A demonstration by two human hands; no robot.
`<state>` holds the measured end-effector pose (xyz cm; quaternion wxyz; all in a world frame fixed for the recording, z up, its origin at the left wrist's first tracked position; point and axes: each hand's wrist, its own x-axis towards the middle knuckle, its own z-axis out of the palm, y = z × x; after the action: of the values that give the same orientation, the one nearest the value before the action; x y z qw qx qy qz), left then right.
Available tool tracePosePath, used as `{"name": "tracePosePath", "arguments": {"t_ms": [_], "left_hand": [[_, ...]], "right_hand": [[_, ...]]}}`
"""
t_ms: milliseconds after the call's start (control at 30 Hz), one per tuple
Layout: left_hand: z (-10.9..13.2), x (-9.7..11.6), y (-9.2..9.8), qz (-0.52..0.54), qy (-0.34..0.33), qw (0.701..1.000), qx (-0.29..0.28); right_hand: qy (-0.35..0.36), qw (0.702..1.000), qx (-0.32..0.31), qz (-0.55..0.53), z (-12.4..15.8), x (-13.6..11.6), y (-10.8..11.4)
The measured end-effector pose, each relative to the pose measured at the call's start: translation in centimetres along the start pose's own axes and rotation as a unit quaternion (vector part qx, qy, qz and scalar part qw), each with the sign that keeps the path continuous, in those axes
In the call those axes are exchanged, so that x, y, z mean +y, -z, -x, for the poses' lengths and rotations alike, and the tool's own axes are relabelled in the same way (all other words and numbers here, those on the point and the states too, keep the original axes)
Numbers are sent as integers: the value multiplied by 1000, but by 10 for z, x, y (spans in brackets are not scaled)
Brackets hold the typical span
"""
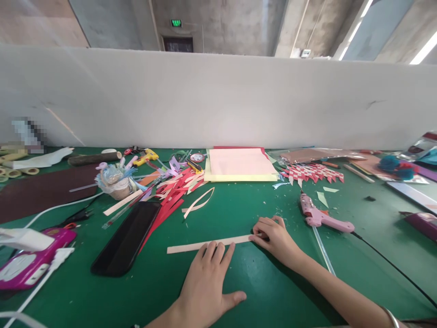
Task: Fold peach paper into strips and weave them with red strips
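Note:
A narrow pale pink paper strip (pixel 184 248) lies on the green table in front of me, slanting slightly up to the right. My left hand (pixel 207 282) rests with its fingertips on the strip's lower edge, fingers stretched out and thumb spread away. At the strip's right end, my right hand (pixel 273 237) pinches the paper between thumb and curled fingers, which hide that end. Beyond the strip lies a looped pale strip (pixel 201 206), and to its left is a pile of red and pink paper strips (pixel 174 191).
A pink glue gun (pixel 319 216) with a cord lies right of my right hand. At left are a black case (pixel 126 241) and a magenta power strip (pixel 44 259). Stacked paper sheets (pixel 242 163) and a red-white woven paper piece (pixel 310 172) lie along the white partition (pixel 218 100).

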<state>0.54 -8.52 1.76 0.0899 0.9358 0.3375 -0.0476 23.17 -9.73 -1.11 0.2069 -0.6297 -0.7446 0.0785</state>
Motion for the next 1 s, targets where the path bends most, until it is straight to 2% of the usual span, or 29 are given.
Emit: {"name": "tracePosePath", "arguments": {"t_ms": [133, 400, 700, 1000], "left_hand": [[1, 2, 1, -6, 16, 1000, 6], [0, 11, 3, -15, 65, 997, -32], [1, 9, -8, -1, 64, 998, 20], [2, 11, -2, 21, 76, 997, -16]], "right_hand": [[-10, 1000, 5, 22, 4, 7, 4], [-55, 997, 20, 43, 17, 23, 9], [-146, 982, 92, 77, 26, 22, 3], [-137, 984, 103, 55, 32, 33, 0]]}}
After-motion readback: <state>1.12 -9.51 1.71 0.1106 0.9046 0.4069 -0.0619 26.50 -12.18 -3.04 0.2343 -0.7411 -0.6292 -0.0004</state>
